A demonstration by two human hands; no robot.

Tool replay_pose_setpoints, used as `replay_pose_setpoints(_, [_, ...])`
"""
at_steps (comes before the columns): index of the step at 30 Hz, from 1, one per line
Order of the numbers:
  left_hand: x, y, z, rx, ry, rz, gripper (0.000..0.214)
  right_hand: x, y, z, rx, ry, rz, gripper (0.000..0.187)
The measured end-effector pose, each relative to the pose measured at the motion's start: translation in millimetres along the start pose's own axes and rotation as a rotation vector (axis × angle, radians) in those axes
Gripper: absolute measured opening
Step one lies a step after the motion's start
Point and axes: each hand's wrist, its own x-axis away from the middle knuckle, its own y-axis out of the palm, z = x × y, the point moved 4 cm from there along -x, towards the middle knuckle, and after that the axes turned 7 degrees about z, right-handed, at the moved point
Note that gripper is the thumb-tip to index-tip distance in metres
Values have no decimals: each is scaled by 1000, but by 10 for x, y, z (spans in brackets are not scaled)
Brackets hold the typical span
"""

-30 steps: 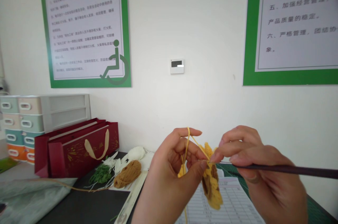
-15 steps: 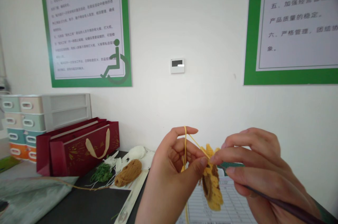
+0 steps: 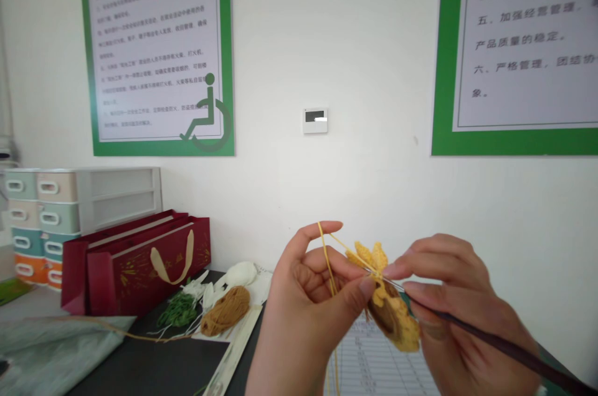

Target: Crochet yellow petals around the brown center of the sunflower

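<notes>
My left hand (image 3: pixel 311 296) pinches the edge of a yellow and brown crocheted flower (image 3: pixel 397 318) between thumb and fingers. Yellow yarn (image 3: pixel 328 256) loops over its raised index finger, runs across to the flower and also hangs down below the hand. In my right hand (image 3: pixel 458 296) is a crochet hook (image 3: pixel 486 335) with a dark handle. Its thin metal shaft reaches the stitches at the flower's upper edge, close to my left thumb. Yellow petals stick up above the fingertips, while the brown centre tilts downward to the right. The hook's very tip is too small to make out.
A printed sheet (image 3: pixel 369 362) lies beneath my hands. To the left are a brown yarn ball (image 3: pixel 227 311), green yarn (image 3: pixel 177 311), a white yarn bundle (image 3: pixel 240 273), a ruler-like strip (image 3: pixel 233 352), dark red gift bags (image 3: pixel 149 265), a drawer unit (image 3: pixel 116 190) and grey cloth (image 3: pixel 65 346).
The flower has turned, its lower part swinging to the right. My right hand has shifted and tilted, so the hook's metal shaft now shows at the stitches. The view has moved slightly.
</notes>
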Motion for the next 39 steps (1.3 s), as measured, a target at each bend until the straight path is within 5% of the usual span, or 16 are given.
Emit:
replay_pose_setpoints(3, [-11,11,6,63,-8,64,62,61,68,72,-154,129,150,28])
replay_pose_setpoints(7, [-32,4,-15,168,-67,71,65,98,192,104,-335,153,167,27])
replay_pose_setpoints(14, [0,37,5,126,13,90,65,126,138,-97,184,-176,112,25])
replay_pose_setpoints(25, [31,45,36,64,91,89,64,46,219,-102,-123,-24,218,44])
replay_pose_setpoints(31, [20,42,26,92,78,115,69,34,272,-75,-257,168,307,26])
replay_pose_setpoints(39, [32,54,44,32,210,194,61,66,202,-44,-213,164,261,18])
